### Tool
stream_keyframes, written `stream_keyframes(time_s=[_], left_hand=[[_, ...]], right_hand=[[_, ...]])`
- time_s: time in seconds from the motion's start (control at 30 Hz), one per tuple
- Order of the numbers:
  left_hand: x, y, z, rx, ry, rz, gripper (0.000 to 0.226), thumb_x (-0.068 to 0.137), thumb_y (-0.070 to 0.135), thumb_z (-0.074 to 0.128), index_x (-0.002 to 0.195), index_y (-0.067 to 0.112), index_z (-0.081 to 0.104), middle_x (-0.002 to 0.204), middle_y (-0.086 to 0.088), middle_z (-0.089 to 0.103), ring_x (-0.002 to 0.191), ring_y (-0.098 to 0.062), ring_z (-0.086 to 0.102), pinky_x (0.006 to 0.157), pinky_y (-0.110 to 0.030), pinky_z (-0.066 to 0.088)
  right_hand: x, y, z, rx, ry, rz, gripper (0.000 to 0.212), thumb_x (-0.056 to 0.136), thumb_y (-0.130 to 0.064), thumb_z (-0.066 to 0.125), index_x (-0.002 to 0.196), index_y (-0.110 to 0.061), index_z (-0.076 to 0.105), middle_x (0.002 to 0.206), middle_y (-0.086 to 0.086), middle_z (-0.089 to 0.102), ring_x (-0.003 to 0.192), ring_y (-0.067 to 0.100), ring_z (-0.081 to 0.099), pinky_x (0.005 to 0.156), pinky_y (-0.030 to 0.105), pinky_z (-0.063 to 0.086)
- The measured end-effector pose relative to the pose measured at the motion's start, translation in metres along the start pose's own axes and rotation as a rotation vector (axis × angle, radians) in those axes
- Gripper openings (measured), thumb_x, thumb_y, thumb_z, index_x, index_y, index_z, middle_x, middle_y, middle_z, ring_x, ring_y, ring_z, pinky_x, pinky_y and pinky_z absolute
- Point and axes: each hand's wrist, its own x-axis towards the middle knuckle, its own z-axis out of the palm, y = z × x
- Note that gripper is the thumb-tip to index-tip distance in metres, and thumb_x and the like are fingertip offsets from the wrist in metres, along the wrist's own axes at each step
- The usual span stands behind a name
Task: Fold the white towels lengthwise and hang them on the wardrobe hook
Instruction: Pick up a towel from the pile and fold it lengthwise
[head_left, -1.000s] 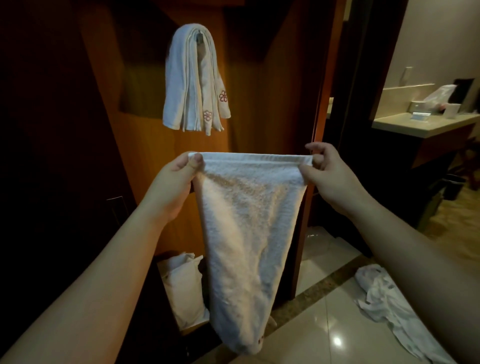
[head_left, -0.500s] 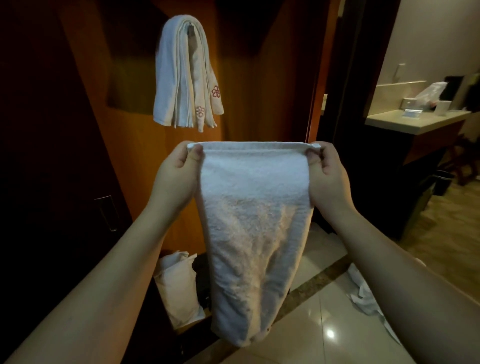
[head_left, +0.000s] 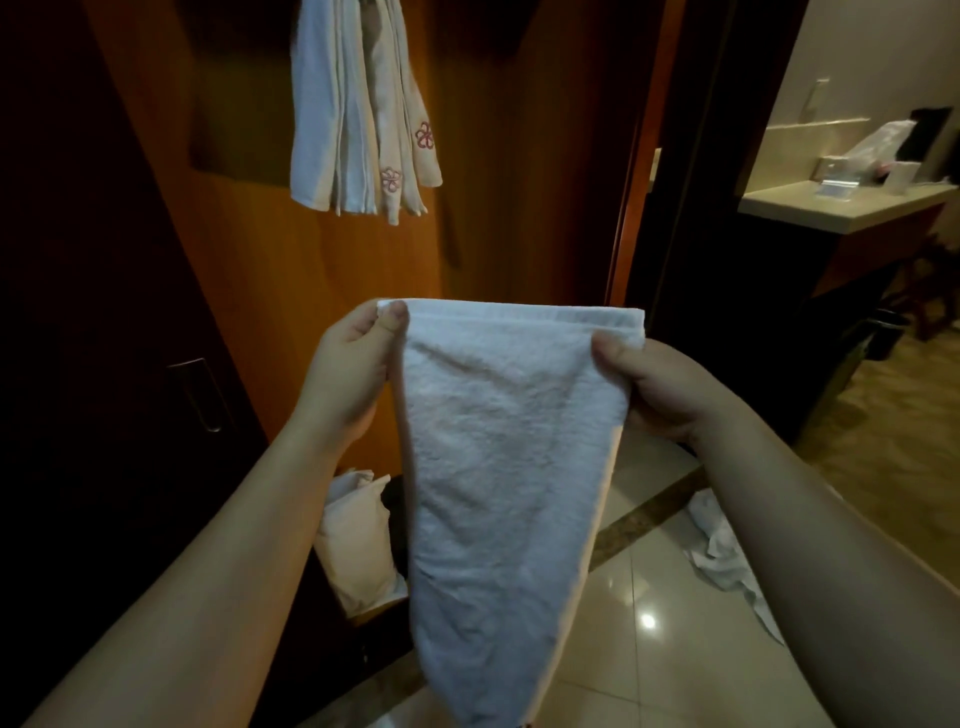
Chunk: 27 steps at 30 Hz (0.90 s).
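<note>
I've got the white towel (head_left: 498, 493) up in front of me, my left hand (head_left: 345, 374) pinching its top left corner between thumb and curled fingers, my left grip tight on the hem. My right hand (head_left: 660, 387) clamps the top right corner, thumb pressed on the near face, fingers tucked behind the cloth where I can't see them. The top hem runs taut and level between my two grips, and the towel narrows as it hangs; its bottom tip runs off the lower edge of the view. Above, the hung towels (head_left: 358, 114) drape against the wooden wardrobe panel (head_left: 519, 156), pink flower stitching on two ends, but their tops and the hook itself are cut off by the upper edge. There's bare panel between my towel's hem and those hanging ends. Left of me it's very dark; I only just make out a metal handle (head_left: 200, 395) on a dark door. Low down behind my towel, a pale bag (head_left: 356, 540) is half hidden. On the tiled floor (head_left: 654, 649) to the right lies a crumpled white cloth (head_left: 727, 561), partly behind my right arm. Far right, the counter (head_left: 831, 205) carries small items too blurred to name.
</note>
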Motion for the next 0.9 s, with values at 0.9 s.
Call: stream_keyframes(time_s=[0.9], left_hand=[[-0.127,-0.032,0.099,0.017,0.22,-0.222,0.027,0.106,0.033,0.044,0.122,0.025,0.064,0.099,0.021,0.072,0.094,0.01,0.066,0.069,-0.007,0.05]], right_hand=[[-0.063,0.08,0.137,-0.109,0.283,0.008,0.028,0.092,-0.061,0.044,0.109,-0.047,0.061,0.111,-0.017,0.073,0.105,0.001,0.069,0.096,0.032,0.054]])
